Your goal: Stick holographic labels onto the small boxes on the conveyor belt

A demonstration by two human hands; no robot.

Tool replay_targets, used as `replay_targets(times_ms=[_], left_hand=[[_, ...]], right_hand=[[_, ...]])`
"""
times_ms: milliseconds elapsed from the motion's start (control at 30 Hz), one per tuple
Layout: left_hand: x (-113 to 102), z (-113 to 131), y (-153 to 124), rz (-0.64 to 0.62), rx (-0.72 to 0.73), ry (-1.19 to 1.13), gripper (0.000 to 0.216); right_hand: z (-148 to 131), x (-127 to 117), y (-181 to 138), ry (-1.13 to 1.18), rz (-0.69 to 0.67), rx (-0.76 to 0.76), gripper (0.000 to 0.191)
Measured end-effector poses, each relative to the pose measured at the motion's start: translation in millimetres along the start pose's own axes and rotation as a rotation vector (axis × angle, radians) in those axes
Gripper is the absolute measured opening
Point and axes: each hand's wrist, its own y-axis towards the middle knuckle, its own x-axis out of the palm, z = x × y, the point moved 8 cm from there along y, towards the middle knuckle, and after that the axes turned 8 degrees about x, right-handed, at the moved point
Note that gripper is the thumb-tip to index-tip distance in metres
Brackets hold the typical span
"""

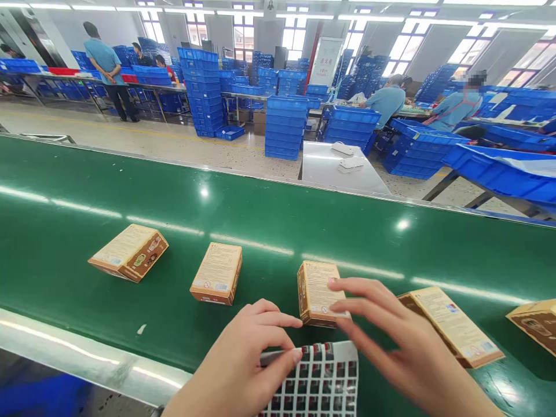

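Observation:
My left hand (256, 353) pinches a sheet of small dark stickers (321, 382) with white gaps between them. The sheet hangs over the near side of the green conveyor belt (152, 313). Beyond it, a cream-and-brown carton (317, 284) lies with its printed panel up. My right hand (391, 330) reaches over that carton's right side, fingers apart, the fingertips at its surface. Whether something small sticks to those fingertips is hard to make out. The left index fingertip is close to the carton's lower left corner.
Similar cartons lie along the belt: two to the left (217, 272) (130, 246), one by my right wrist (456, 324), one at the right edge (538, 324). Past the belt are a metal table (339, 174), stacked blue crates (284, 127) and several people at benches.

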Motion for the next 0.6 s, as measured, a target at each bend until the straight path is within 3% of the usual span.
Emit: replay_targets(times_ms=[133, 367, 467, 600], left_hand=[[-11.1, -0.4, -5.8, 0.052, 0.013, 0.031, 0.022], [-11.3, -7.7, -12.6, 0.071, -0.015, 0.031, 0.022], [-16.3, -13.3, -23.0, 0.047, -0.059, 0.048, 0.024], [-23.8, -25.8, -38.6, -0.009, -0.075, 0.143, 0.03]], right_hand=[[-32.1, 15.5, -13.1, -0.174, -0.084, -0.221, 0.019], [-37.4, 24.6, -17.7, -0.159, -0.067, -0.266, 0.02], [-18.3, 21.4, -9.0, 0.095, -0.099, -0.02, 0.013], [28.8, 44.7, 4.8, 0.658, -0.075, 0.55, 0.022]])
